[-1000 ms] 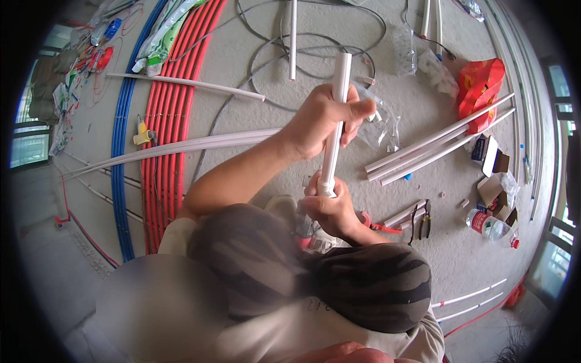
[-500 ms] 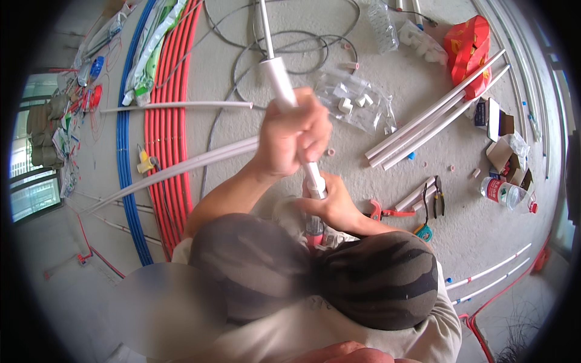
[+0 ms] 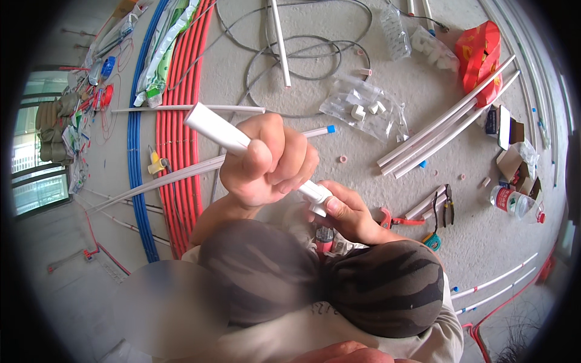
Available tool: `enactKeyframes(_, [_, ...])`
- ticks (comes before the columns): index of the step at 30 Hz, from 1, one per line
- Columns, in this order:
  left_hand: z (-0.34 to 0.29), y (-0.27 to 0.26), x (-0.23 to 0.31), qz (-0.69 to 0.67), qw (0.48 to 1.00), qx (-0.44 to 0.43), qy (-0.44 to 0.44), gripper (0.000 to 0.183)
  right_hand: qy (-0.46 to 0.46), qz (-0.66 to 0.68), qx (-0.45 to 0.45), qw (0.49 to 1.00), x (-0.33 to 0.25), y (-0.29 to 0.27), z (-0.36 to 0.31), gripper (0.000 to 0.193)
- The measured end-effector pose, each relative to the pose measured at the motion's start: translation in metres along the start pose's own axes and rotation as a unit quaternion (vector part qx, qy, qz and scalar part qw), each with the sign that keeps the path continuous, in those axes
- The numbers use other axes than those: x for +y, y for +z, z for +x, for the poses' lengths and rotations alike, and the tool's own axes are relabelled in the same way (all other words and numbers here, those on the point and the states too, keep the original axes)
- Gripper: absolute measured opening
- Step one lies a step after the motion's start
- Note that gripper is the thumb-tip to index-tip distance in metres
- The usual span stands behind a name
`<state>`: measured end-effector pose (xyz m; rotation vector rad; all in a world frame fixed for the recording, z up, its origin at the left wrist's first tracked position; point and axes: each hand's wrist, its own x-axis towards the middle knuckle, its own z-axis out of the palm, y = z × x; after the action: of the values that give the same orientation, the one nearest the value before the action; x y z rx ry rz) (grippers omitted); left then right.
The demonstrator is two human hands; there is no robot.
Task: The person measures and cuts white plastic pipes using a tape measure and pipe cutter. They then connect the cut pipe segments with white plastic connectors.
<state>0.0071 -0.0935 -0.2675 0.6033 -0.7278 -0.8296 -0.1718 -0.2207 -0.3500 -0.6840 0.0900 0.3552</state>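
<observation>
My left hand (image 3: 266,160) is closed round a white plastic pipe (image 3: 215,128), its open end pointing up and to the left. At the pipe's lower right end sits a white pipe fitting (image 3: 315,192) with a short branch; I cannot tell whether it is an elbow or a tee. The thumb and fingers of my right hand (image 3: 351,216) grip that fitting. Both hands are held up in front of my knees. Below the fitting, between my legs, a red and dark object (image 3: 324,238) shows in part; its kind is unclear.
Red pipes (image 3: 178,121) and blue pipes (image 3: 138,151) run along the left. White pipes (image 3: 448,124) lie at right beside a red bag (image 3: 481,54). Near my right knee are a red-handled pipe cutter (image 3: 396,220), pliers (image 3: 448,209) and a tape measure (image 3: 431,241). Fittings (image 3: 366,110) lie on plastic ahead.
The pipe has swung from pointing ahead to pointing up-left, with my left hand turning along. My right hand stays at the fitting, which now shows more plainly. The view has shifted slightly.
</observation>
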Motion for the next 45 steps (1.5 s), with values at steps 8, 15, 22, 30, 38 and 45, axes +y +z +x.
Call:
enactKeyframes(8, [-0.002, 0.001, -0.012, -0.01, 1.0, 0.0, 0.022, 0.043, -0.018, -0.052, 0.052, 0.997, 0.003, 0.001, -0.006, 0.045])
enactKeyframes(15, [-0.005, 0.008, -0.011, -0.037, 0.999, 0.001, 0.017, 0.04, -0.052, -0.096, 0.032, 0.993, 0.004, -0.009, -0.007, 0.05])
enactKeyframes(22, [0.004, 0.015, -0.009, 0.024, 0.977, 0.198, 0.073, 0.038, -0.262, -0.397, 0.131, 0.87, -0.003, -0.001, 0.01, 0.044])
enactKeyframes(30, [-0.002, 0.009, -0.022, -0.033, 0.992, 0.098, 0.068, 0.04, -0.391, -0.466, 0.179, 0.774, -0.001, 0.002, 0.012, 0.05])
enactKeyframes(38, [0.001, 0.006, -0.022, -0.014, 0.995, 0.07, 0.067, 0.04, -0.443, -0.448, 0.183, 0.755, 0.002, -0.003, 0.021, 0.054])
enactKeyframes(45, [-0.005, 0.002, -0.012, 0.018, 0.974, 0.213, 0.072, 0.043, -0.43, -0.472, 0.142, 0.757, -0.007, -0.005, 0.028, 0.064])
